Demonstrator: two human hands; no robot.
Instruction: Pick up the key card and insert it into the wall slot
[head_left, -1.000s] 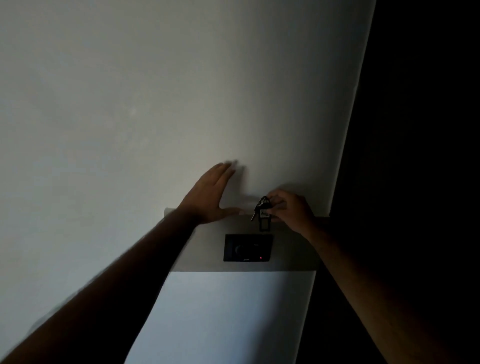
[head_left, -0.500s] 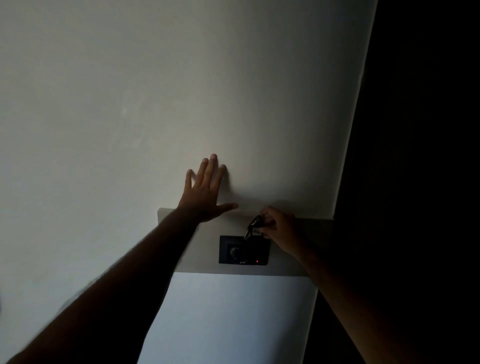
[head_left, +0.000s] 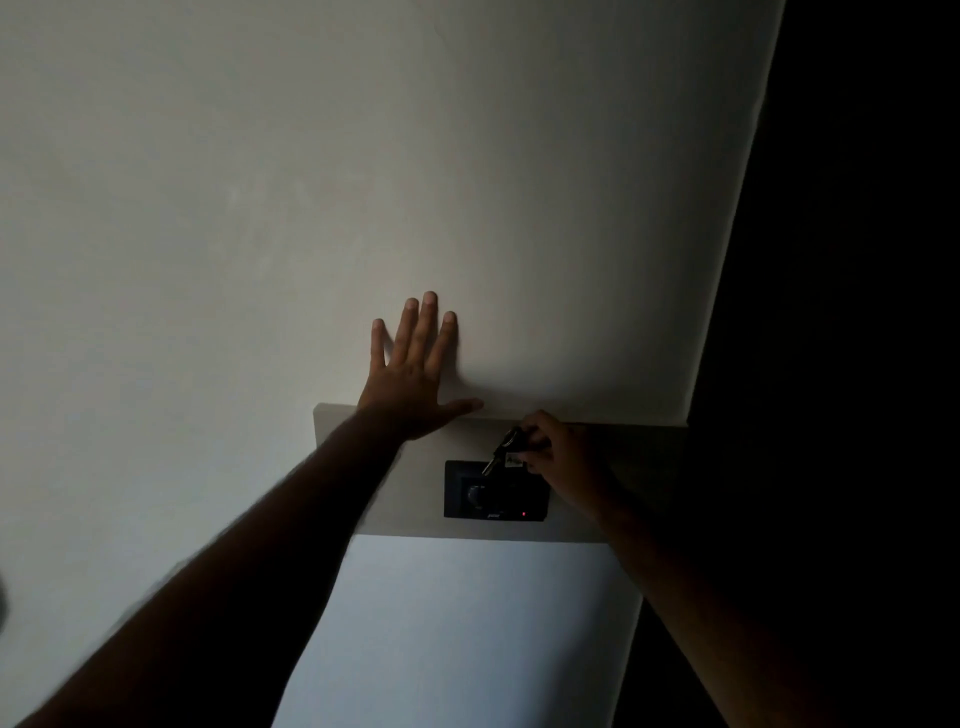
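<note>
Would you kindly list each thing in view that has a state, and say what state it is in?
Left hand: open, fingers spread, flat on the wall.
Right hand: closed on the key card and keys.
Key card: held at the top edge of the wall unit; whether it is in cannot be told.
Red light: lit.

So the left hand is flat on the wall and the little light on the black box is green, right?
Not quite. The head view shows the light on the black box is red, not green. The left hand is flat on the wall.
</note>
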